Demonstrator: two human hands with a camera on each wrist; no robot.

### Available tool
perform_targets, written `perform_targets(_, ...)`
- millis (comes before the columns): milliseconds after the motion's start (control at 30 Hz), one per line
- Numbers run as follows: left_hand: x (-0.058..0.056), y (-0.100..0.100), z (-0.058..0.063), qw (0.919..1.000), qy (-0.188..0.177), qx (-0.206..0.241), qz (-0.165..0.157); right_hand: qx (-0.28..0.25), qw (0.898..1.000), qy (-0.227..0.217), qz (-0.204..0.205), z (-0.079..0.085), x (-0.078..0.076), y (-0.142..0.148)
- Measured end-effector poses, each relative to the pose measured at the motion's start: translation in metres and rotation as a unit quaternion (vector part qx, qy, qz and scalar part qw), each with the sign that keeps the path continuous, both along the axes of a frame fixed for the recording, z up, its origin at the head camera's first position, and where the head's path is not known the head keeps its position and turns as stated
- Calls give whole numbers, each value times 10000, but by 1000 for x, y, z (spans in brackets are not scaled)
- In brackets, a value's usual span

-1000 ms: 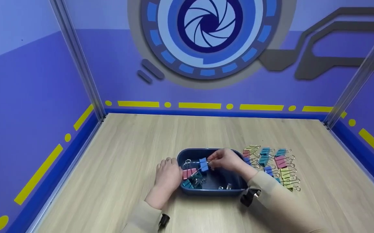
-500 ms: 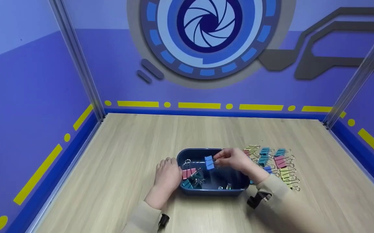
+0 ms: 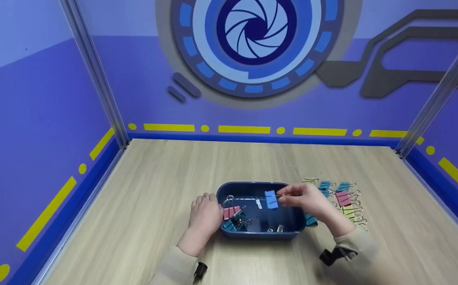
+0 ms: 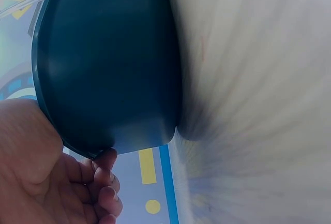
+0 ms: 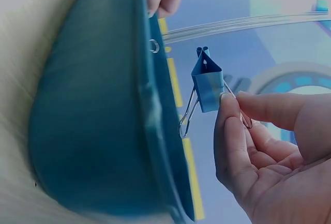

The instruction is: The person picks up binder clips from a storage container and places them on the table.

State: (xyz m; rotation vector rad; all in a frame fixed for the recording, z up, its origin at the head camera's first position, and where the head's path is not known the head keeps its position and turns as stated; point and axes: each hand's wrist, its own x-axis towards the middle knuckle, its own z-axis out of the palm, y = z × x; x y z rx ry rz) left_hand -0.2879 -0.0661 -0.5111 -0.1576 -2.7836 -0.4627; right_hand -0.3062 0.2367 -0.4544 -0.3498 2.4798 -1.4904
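My right hand [image 3: 306, 200] pinches a blue binder clip [image 3: 271, 200] by one wire handle, between thumb and index finger. The clip hangs over the right half of a dark blue plastic box [image 3: 258, 236]; in the right wrist view its other wire handle [image 5: 187, 119] stands free. My left hand [image 3: 205, 213] holds the box by its left end, with fingertips [image 4: 107, 159] bent at the rim. Inside the box lie a pink binder clip [image 3: 231, 213] and teal clips [image 3: 229, 225] by the left wall, plus small shiny bits [image 3: 280, 228] near the front wall.
Right of the box, several binder clips lie in rough rows on the wooden table [image 3: 173, 170], among them a pink clip [image 3: 344, 197] and a yellow clip [image 3: 348, 213]. A teal clip [image 3: 311, 219] sits close by the box's right wall. Blue panels enclose the table's back and sides.
My right hand has moved to the right with the blue binder clip, from the box's middle toward its right side. A small pale piece in the box now shows. My left hand has stayed put.
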Motion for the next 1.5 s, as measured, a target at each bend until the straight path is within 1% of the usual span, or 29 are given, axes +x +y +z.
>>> perform_targets(133, 2, 0, 0, 10000, 78, -41, -34, 14, 10000, 15, -53, 7, 18, 15)
perform_targets(300, 1, 1, 0, 9999, 57, -117, -3, -107, 9999, -89, 4, 8, 40, 38)
perform_targets(467, -1, 1, 1, 9998, 32, -189, 37, -251, 9995, -208, 20, 2, 57, 60)
perform_targets(667, -1, 1, 1, 9998, -104, -129, 50, -497, 9973, -542, 43, -8, 70, 77)
perform_targets(767, -2, 1, 0, 9998, -150, -95, 56, -595, 9962, -628, 138, -12, 73, 83)
perform_targets(867, -2, 1, 1, 9997, -207, -76, 71, -547, 9957, -718, 194, -17, 74, 89)
perform_targets(1067, -2, 1, 2, 9995, -313, -26, 89, -540, 9942, -878, 299, -25, 73, 98)
perform_targets(1200, -1, 1, 1, 9996, -260, -21, 68, -480, 9932, -1039, 233, -31, 71, 103)
perform_targets(1300, -1, 0, 1, 9998, -181, -28, 51, -352, 9923, -1187, 98, -35, 69, 104)
perform_targets(1500, 0, 1, 1, 9999, -167, 11, 24, -134, 9932, -1151, -98, -44, 64, 100)
